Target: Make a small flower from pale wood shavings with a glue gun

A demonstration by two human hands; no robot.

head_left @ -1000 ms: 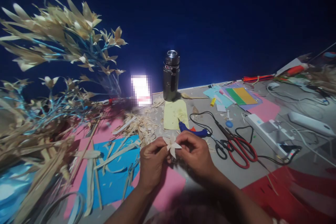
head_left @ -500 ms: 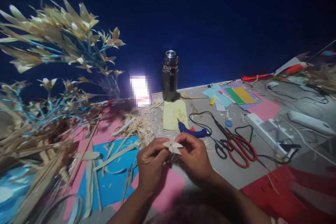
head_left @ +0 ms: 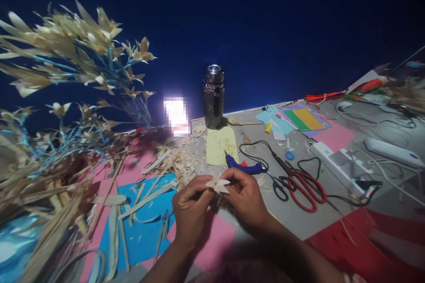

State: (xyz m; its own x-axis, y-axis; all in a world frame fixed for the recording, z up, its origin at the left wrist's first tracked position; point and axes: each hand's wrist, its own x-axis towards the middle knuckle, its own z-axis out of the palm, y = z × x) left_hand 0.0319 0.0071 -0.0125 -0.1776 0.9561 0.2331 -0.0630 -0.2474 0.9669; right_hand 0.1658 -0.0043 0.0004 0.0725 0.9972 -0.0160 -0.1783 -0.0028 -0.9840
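A small pale flower (head_left: pixel 218 184) with pointed petals, like dried husk, is held between my two hands. My left hand (head_left: pixel 191 201) pinches it from the left, thumb and forefinger closed on a petal. On the other side my right hand (head_left: pixel 246 194) grips the right petals with bent fingers. Just beyond them lies a blue glue gun (head_left: pixel 247 166), its nozzle over a yellow sheet (head_left: pixel 215 143). Red-handled scissors (head_left: pixel 307 190) and a smaller black-handled pair (head_left: pixel 280 188) rest right of my right hand. The flower's underside is hidden by my fingers.
A dark thermos (head_left: pixel 214 101) stands behind the yellow sheet. At left rise branches of husk flowers (head_left: pixel 89 48) above piled dry strips (head_left: pixel 49 234). Shavings (head_left: pixel 179 166) and blue paper (head_left: pixel 142 234) lie nearer. To the right are a power strip (head_left: pixel 338 170), cords and red paper (head_left: pixel 358 239).
Both hands keep their pinch on the flower, which looks slightly turned. The rest of the scene has shifted only slightly with the camera.
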